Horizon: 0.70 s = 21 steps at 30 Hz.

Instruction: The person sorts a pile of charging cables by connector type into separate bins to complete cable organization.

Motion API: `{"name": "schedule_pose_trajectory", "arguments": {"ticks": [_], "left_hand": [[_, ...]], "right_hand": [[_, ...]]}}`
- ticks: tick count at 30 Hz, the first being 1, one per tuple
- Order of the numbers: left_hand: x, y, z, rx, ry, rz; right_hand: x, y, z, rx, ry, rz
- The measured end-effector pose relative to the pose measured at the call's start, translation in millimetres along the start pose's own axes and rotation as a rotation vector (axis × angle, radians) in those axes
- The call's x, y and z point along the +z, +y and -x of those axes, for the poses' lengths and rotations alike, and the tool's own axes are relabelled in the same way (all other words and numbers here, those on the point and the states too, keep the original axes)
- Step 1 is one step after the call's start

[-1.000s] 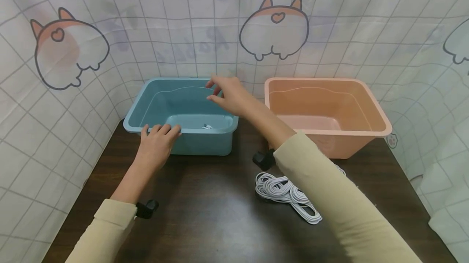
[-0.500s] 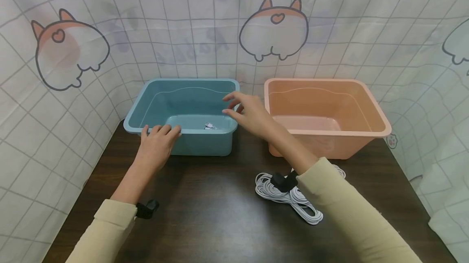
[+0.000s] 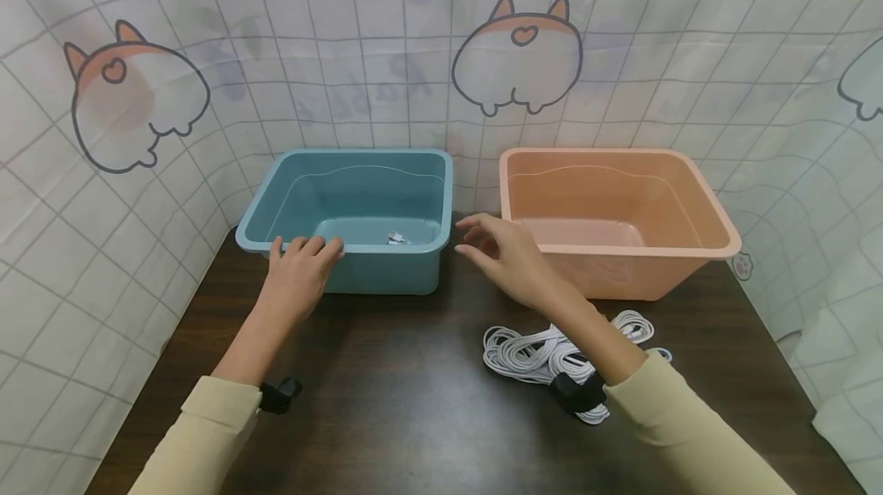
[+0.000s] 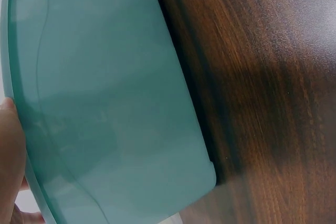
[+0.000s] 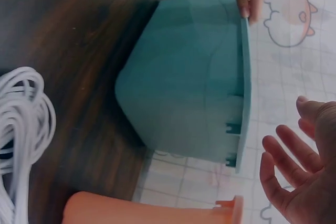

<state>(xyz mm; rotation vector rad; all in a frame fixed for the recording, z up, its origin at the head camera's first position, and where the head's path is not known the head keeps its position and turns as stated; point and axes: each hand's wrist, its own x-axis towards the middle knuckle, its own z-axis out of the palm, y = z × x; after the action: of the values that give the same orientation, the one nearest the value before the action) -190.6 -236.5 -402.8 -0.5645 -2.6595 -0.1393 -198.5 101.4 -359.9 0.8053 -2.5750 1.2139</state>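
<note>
My left hand grips the near rim of the blue plastic bin, fingers hooked over the edge and thumb on the outer wall. In the left wrist view that bin's outer wall fills much of the picture. Inside the bin, close to its near right corner, lies a small white piece, too small to make out. My right hand hovers between the two bins with loosely bent fingers and nothing in them. Below its wrist, bundles of white cord lie coiled on the table, partly covered by the forearm.
An orange bin stands at the back right, a gap away from the blue one. The dark wooden table carries everything. Behind it hangs a white checked curtain with cartoon prints. A black strap device sits on my right wrist.
My right hand has drawn back from over the blue bin, moving right and toward me, and more of the cord shows. The left hand stays on the rim.
</note>
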Motion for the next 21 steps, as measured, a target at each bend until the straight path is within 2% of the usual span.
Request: {"name": "schedule_pose_trajectory", "arguments": {"ticks": [7,13,21], "left_hand": [[-1.1,-0.7,0.7,0.006,0.006,-0.007],[-1.3,-1.1,0.7,-0.001,-0.012,-0.017],[-3.0,-1.3,-2.0,-0.003,-0.053,0.007]], "right_hand": [[0,4,21.3,0.015,0.005,0.009],[0,9,39.8,0.024,0.058,0.014],[-13,22,68.8,0.032,0.101,0.063]]}}
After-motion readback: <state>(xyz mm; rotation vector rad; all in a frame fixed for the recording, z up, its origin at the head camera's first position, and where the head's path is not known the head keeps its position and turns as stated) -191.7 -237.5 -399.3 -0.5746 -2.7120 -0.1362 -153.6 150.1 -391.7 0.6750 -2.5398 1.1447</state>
